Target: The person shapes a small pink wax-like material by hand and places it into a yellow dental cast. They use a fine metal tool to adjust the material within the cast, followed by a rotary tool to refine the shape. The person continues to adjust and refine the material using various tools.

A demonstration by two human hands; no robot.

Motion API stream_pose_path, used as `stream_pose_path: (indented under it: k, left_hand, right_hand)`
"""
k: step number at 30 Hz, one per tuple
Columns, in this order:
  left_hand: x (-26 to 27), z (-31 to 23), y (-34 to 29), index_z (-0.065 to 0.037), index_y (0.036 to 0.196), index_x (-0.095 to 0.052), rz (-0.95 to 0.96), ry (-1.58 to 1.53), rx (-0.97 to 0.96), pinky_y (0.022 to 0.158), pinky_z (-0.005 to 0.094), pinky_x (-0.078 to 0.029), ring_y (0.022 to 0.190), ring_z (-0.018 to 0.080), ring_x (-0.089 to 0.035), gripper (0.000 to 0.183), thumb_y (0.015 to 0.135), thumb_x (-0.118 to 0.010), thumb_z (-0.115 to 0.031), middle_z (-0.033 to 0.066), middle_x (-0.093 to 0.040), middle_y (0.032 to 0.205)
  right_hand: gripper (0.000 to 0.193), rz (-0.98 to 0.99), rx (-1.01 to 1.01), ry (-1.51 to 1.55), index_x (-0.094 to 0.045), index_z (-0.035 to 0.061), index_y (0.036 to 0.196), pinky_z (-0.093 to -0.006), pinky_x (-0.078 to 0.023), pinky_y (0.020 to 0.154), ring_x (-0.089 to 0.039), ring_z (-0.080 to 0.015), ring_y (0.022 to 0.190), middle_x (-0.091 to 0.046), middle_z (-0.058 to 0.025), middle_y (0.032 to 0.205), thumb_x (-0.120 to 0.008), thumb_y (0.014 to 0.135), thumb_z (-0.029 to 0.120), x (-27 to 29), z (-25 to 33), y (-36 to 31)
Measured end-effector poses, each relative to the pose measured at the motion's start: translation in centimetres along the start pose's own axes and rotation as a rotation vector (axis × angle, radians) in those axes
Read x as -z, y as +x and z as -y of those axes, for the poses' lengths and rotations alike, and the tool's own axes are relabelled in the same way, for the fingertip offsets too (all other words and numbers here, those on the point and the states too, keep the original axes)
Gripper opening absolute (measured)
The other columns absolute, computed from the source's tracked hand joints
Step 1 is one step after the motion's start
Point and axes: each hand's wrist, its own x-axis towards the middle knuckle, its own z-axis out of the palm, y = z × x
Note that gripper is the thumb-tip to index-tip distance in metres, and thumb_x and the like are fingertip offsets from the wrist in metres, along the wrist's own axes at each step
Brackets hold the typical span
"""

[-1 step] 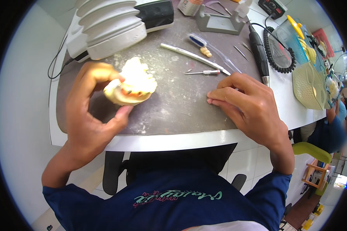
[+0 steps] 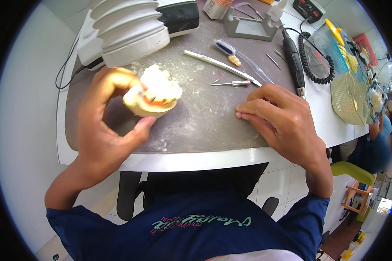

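My left hand [image 2: 102, 126] is raised over the grey work mat [image 2: 204, 122] and grips a cream plaster dental cast [image 2: 154, 93] with an orange patch on its front, thumb below and fingers curled over the top. My right hand [image 2: 278, 117] rests on the mat to the right. Its fingers are curled together with the tips pressed on the surface, and nothing shows in them. A thin metal hand tool [image 2: 231, 83] lies just beyond those fingertips.
A white ribbed suction hood [image 2: 128, 26] stands at the back left. A long white stick [image 2: 217, 65], a blue brush [image 2: 224, 47], a black handpiece [image 2: 293, 61] with coiled cable [image 2: 318, 65], a grey stand [image 2: 248, 26] and a mesh basket [image 2: 348, 95] lie further back. Another person [image 2: 374, 148] sits at the right.
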Motion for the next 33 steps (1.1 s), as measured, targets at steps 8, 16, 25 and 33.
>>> stream_pose_path:
  k: [8,16,25,33]
  left_hand:
    - [-1.7,0.2,3.3,0.007,0.141,-0.038,0.139,-0.652,0.317,0.113,0.0383,-0.039,0.129,0.0243,-0.051,0.056,0.09,-0.062,0.002,0.0172,-0.053,0.135]
    - [-1.9,1.2,2.3,0.007,0.143,-0.034,0.149,-0.781,0.224,0.113,0.038,-0.04,0.132,0.0246,-0.05,0.062,0.088,-0.064,0.006,0.0181,-0.048,0.139]
    - [-1.4,1.5,2.4,0.005,0.143,-0.034,0.204,-0.703,0.198,0.113,0.0394,-0.04,0.131,0.0245,-0.05,0.068,0.086,-0.071,0.002,0.0158,-0.046,0.141]
    - [-2.5,1.6,1.9,0.003,0.132,-0.049,0.073,-0.777,0.246,0.113,0.042,-0.041,0.122,0.0211,-0.058,0.059,0.082,-0.079,-0.008,0.0118,-0.061,0.127]
  right_hand:
    - [0.01,-0.045,-0.347,0.6,-0.066,-0.0021,0.1,-0.0264,-0.05,0.064,-0.062,-0.0123,0.071,-0.066,-0.0065,0.083,-0.061,0.094,0.004,1.4,1.1,3.6]
    - [0.017,-0.092,-0.454,0.807,-0.068,-0.0031,0.105,-0.02,-0.052,0.065,-0.063,-0.0072,0.073,-0.071,-0.0073,0.089,-0.068,0.094,0.01,1.1,1.6,7.6]
    - [0.013,-0.147,-0.361,0.813,-0.069,-0.0035,0.101,-0.0241,-0.054,0.076,-0.066,-0.0119,0.084,-0.07,-0.0095,0.096,-0.071,0.091,0.004,-0.3,2.4,7.4]
    - [0.013,-0.043,-0.296,0.783,-0.068,-0.0026,0.102,-0.0264,-0.052,0.088,-0.065,-0.0144,0.098,-0.066,-0.0113,0.106,-0.07,0.092,0.006,-1.0,1.3,6.8]
